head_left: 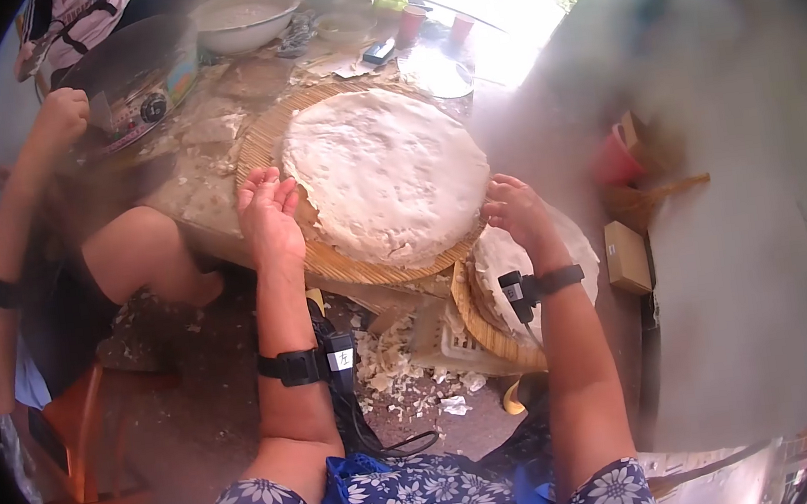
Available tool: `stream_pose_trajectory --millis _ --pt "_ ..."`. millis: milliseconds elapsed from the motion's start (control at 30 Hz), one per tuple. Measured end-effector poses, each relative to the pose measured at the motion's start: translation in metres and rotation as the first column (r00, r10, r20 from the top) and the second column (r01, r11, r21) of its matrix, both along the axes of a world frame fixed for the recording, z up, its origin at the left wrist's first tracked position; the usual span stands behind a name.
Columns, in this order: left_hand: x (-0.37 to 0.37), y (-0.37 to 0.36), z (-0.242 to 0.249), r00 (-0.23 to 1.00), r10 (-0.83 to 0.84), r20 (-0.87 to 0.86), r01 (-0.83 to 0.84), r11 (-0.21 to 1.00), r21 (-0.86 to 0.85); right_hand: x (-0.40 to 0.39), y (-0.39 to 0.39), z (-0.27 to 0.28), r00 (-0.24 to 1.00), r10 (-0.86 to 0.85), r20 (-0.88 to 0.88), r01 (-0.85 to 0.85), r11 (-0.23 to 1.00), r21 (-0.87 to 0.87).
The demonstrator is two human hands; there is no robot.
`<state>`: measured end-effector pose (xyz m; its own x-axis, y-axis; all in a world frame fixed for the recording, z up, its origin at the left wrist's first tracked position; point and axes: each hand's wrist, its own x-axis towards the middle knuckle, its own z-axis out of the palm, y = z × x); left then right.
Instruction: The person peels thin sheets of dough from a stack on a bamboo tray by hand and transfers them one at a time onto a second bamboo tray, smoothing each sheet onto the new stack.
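A wide, round, pale slab [389, 173], floury and dough-like with a bumpy top, lies on a round woven tray [258, 134] at the table's near edge. My left hand [270, 213] is at the slab's left side over the tray rim, palm turned up, fingers loosely bent and apart, holding nothing. On the other side my right hand [519, 208] reaches to the slab's right edge, fingers apart and slightly bent, fingertips right at the rim. Below that hand, a second pale round [567, 232] sits on a lower woven tray [483, 328], partly covered by my forearm.
Another person's hand [65, 117] is at the left by a large dark round pan [132, 134]. At the back stand a white basin [246, 19], a red cup [411, 24] and a dark phone-like box [379, 51]. Pale scraps [397, 364] litter the floor; a cardboard box [628, 258] is right.
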<state>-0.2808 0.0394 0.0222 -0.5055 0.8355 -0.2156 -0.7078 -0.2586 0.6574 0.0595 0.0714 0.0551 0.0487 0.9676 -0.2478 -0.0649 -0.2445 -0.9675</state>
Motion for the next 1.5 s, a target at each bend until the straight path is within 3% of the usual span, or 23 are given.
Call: stream_pose_trajectory --millis 67,133,267,333,400,467,867,1100,1167,1233,1267,1333,1367,1433,1500 --pt "0.001 0.001 -0.002 0.998 -0.037 0.045 0.038 0.999 -0.012 0.006 0.009 -0.004 0.999 0.038 -0.010 -0.038 0.999 -0.032" --pt "0.000 0.002 -0.006 0.996 -0.074 0.041 0.076 0.996 -0.051 0.010 0.020 -0.013 0.988 0.078 0.134 -0.086 0.995 0.053" --pt "0.000 0.001 -0.008 0.989 -0.144 -0.039 0.139 0.985 -0.106 0.005 0.021 -0.006 0.988 -0.005 0.155 -0.004 0.998 0.062" --pt "0.001 -0.002 -0.003 0.986 -0.160 -0.052 0.153 0.982 -0.110 0.022 0.032 -0.025 0.909 0.120 0.398 -0.268 0.902 0.338" --pt "0.000 -0.004 0.000 0.983 -0.176 -0.045 0.171 0.980 -0.103 0.032 0.043 -0.032 0.886 0.135 0.443 -0.289 0.909 0.301" --pt "0.000 -0.005 0.000 0.982 -0.184 -0.043 0.178 0.979 -0.103 0.011 0.035 -0.003 0.958 0.059 0.282 -0.051 0.998 -0.034" --pt "0.000 -0.006 0.004 0.982 -0.187 -0.036 0.182 0.977 -0.108 -0.004 0.040 0.015 0.935 0.046 0.353 -0.051 0.999 0.005" --pt "-0.002 -0.004 -0.002 0.985 -0.173 -0.019 0.170 0.980 -0.103 0.008 0.079 0.004 0.957 0.022 0.290 -0.087 0.973 0.214" --pt "-0.002 -0.003 -0.003 0.986 -0.163 -0.020 0.160 0.981 -0.107 0.016 0.095 -0.005 0.863 0.037 0.504 -0.333 0.791 0.513" --pt "-0.003 -0.003 -0.003 0.989 -0.145 -0.025 0.141 0.983 -0.115 0.011 0.099 -0.005 0.824 0.023 0.565 -0.451 0.630 0.632" --pt "-0.003 -0.003 -0.003 0.991 -0.128 -0.038 0.123 0.985 -0.123 0.008 0.101 -0.006 0.847 0.037 0.531 -0.438 0.615 0.656" --pt "-0.001 -0.003 -0.003 0.993 -0.095 -0.071 0.085 0.987 -0.139 -0.012 0.086 0.007 0.927 0.101 0.361 -0.313 0.740 0.595" --pt "0.000 -0.004 -0.001 0.992 -0.089 -0.084 0.077 0.986 -0.146 -0.028 0.066 0.026 0.968 0.122 0.217 -0.214 0.856 0.471" --pt "0.001 -0.005 0.002 0.991 -0.083 -0.103 0.066 0.986 -0.155 -0.038 0.055 0.043 0.992 0.107 0.073 -0.124 0.951 0.283" --pt "0.000 -0.006 0.005 0.986 -0.089 -0.140 0.065 0.984 -0.166 -0.038 0.057 0.049 0.992 0.097 0.076 -0.112 0.970 0.217"
